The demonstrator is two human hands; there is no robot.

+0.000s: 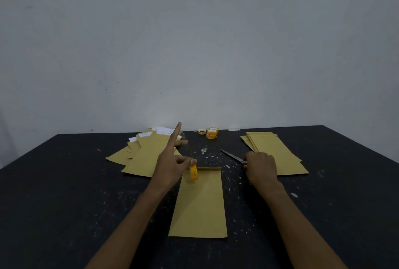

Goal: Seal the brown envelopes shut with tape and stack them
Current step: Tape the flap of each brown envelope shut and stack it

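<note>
One brown envelope (199, 204) lies lengthwise on the black table (64, 182) in front of me, its flap end at the far side. My left hand (170, 160) pinches a small yellow tape roll (193, 171) above the envelope's far left corner, with the index finger stretched up and away. My right hand (260, 168) grips the handle of a pair of scissors (232, 155), whose blades point away to the left. A loose pile of brown envelopes (142, 154) with white papers sticking out lies at the left. A neater stack of envelopes (274, 152) lies at the right.
Three spare tape rolls (209, 132) stand by the table's far edge, close to the pale wall (194, 42). Small white scraps and specks dot the table top around the scissors and the envelope.
</note>
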